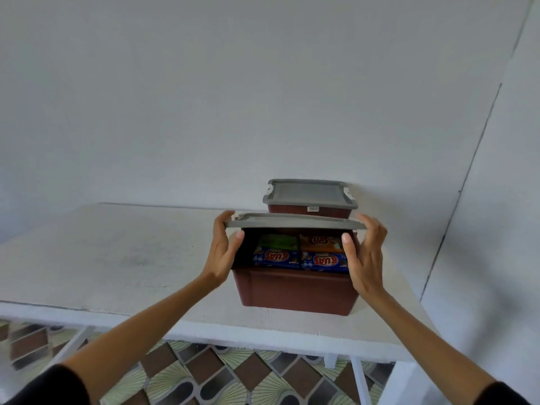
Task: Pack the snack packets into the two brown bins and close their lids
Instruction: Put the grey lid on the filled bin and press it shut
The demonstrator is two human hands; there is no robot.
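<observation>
Left hand and right hand each clamp an end of the grey lid, held just above the near brown bin on the surface. Snack packets inside. Far bin lidded.

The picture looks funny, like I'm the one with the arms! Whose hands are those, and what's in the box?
A person wears a camera on their head, so you see what they see. Their left hand and right hand hold a grey lid just above the near brown bin, which stands on a white table. Inside are snack packets: blue, green and orange. Behind it stands the far brown bin, already closed with its own lid.
</observation>
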